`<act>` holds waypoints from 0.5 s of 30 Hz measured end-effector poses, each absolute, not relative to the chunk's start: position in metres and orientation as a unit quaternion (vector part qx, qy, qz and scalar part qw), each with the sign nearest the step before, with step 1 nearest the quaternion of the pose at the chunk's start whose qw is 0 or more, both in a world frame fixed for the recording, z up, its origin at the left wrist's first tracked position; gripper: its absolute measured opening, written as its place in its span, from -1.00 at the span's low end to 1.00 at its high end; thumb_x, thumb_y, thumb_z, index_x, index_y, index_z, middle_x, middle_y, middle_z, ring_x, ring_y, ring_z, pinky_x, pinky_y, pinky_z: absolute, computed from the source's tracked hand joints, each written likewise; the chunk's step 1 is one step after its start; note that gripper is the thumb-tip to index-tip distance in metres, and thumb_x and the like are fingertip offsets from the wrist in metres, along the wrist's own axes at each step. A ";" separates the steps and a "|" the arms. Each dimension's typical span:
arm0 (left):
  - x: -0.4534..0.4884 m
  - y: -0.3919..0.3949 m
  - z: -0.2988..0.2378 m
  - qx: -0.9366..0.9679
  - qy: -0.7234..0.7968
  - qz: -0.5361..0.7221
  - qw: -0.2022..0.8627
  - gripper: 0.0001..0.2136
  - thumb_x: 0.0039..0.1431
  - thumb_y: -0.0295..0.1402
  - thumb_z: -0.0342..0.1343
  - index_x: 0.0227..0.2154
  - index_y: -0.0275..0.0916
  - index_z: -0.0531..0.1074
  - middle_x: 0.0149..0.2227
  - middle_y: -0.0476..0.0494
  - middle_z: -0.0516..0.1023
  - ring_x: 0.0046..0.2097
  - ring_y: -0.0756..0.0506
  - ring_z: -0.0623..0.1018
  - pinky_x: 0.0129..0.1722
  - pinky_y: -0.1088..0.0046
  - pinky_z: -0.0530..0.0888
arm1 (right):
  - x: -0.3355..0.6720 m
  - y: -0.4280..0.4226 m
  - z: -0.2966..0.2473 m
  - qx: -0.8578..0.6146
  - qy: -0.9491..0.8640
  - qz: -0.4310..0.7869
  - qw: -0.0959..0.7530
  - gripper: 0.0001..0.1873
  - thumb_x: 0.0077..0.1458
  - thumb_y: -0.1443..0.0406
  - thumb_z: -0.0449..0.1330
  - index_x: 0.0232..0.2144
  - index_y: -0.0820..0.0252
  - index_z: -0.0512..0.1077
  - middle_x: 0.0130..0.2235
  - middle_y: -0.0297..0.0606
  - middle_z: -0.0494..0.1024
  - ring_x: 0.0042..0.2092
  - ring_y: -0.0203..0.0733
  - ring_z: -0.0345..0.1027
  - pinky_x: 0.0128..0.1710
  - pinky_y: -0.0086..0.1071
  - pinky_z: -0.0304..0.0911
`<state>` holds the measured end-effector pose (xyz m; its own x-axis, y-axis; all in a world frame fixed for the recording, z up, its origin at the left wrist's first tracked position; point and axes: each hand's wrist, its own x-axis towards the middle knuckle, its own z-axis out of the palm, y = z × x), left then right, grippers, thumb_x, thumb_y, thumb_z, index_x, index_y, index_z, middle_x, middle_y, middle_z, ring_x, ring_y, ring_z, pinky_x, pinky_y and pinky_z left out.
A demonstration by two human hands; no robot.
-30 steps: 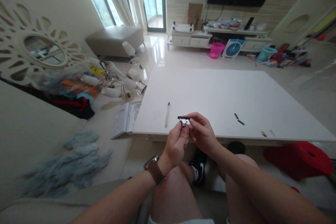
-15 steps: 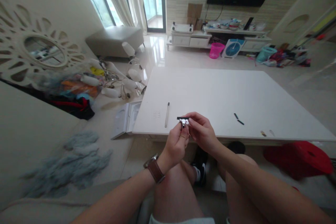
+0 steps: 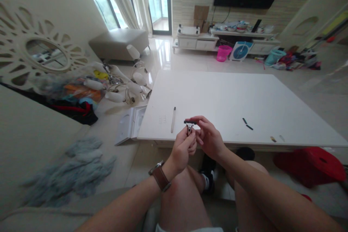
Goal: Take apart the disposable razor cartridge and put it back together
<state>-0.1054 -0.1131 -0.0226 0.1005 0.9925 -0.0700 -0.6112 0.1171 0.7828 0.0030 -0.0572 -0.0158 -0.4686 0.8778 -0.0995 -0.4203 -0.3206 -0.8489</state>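
My left hand (image 3: 185, 145) is closed around the handle of a razor (image 3: 189, 124), held upright near the table's front edge. The razor has a silver neck and a wide black head across its top; most of the handle is hidden in my fist. Close on its right is my right hand (image 3: 210, 136), fingers apart and bent, with a fingertip at the right end of the black head; whether it touches is hard to tell. A slim pale stick with a dark tip (image 3: 173, 119) lies on the white table (image 3: 217, 94), left of my hands.
Two short black strips (image 3: 247, 124) lie on the table to the right. Small flat pieces (image 3: 273, 139) rest by the front edge. A red object (image 3: 310, 166) stands below at right, and an opened white box (image 3: 127, 125) sits on the floor at left.
My right thumb has come away from the razor's head and the right fingers have spread. The left hand keeps its hold on the razor with little movement.
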 end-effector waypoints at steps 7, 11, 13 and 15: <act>-0.109 -0.111 -0.024 0.279 0.311 0.576 0.703 -0.73 0.07 -0.27 0.19 -0.52 -0.21 0.19 -0.70 0.22 0.05 -0.71 0.17 -0.02 -0.74 0.67 -0.04 | 0.005 -0.059 -0.016 -0.261 -0.429 0.765 0.402 -0.69 0.02 0.24 0.29 -0.14 0.12 0.48 0.00 -0.15 0.59 -0.56 -0.48 0.25 -0.63 -0.57 0.09; -0.109 -0.111 -0.023 0.273 0.341 0.562 0.702 -0.73 0.01 -0.29 0.20 -0.56 -0.20 0.18 -0.72 0.23 0.02 -0.71 0.17 -0.02 -0.73 0.66 -0.04 | 0.003 -0.061 -0.018 -0.257 -0.428 0.774 0.390 -0.60 -0.07 0.28 0.39 -0.12 0.08 0.47 -0.08 -0.19 0.61 -0.22 -0.23 0.49 -0.35 -0.50 0.33; -0.108 -0.112 -0.021 0.276 0.348 0.558 0.701 -0.74 0.00 -0.30 0.19 -0.57 -0.20 0.18 -0.72 0.23 0.02 -0.71 0.17 -0.02 -0.73 0.65 -0.04 | 0.003 -0.062 -0.019 -0.264 -0.430 0.766 0.399 -0.59 -0.09 0.28 0.40 -0.13 0.08 0.47 -0.12 -0.21 0.61 -0.23 -0.24 0.49 -0.35 -0.49 0.33; -0.108 -0.113 -0.020 0.279 0.349 0.554 0.702 -0.74 -0.01 -0.30 0.18 -0.58 -0.20 0.17 -0.73 0.23 0.02 -0.71 0.17 -0.02 -0.73 0.64 -0.05 | 0.003 -0.062 -0.020 -0.271 -0.435 0.757 0.406 -0.57 -0.10 0.27 0.42 -0.13 0.08 0.46 -0.14 -0.21 0.61 -0.28 -0.26 0.47 -0.42 -0.51 0.29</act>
